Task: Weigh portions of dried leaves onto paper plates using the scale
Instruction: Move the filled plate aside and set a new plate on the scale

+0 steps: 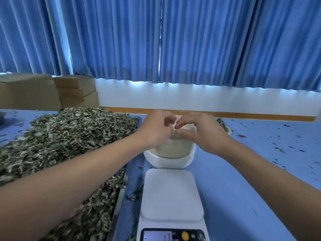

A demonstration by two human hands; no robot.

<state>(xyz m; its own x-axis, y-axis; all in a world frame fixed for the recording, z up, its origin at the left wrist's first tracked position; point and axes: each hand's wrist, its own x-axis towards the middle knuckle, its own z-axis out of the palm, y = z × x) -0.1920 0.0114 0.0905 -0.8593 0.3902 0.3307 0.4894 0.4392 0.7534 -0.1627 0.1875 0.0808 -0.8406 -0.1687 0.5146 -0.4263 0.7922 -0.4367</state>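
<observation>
A tall stack of paper plates [173, 150] stands on the blue table just behind the white scale [171, 193]. Both my hands are at the top of the stack. My left hand [156, 129] and my right hand [199, 131] pinch the rim of the top plate with curled fingertips. The scale's platform is bare, and its display [158, 236] is lit at the bottom edge. A big heap of dried leaves [66, 141] fills a metal tray to the left, under my left forearm.
Cardboard boxes [46, 91] stand at the back left. A plate holding leaves [224, 126] peeks out behind my right hand. Leaf crumbs are scattered over the blue table [260, 162]. Blue curtains hang behind.
</observation>
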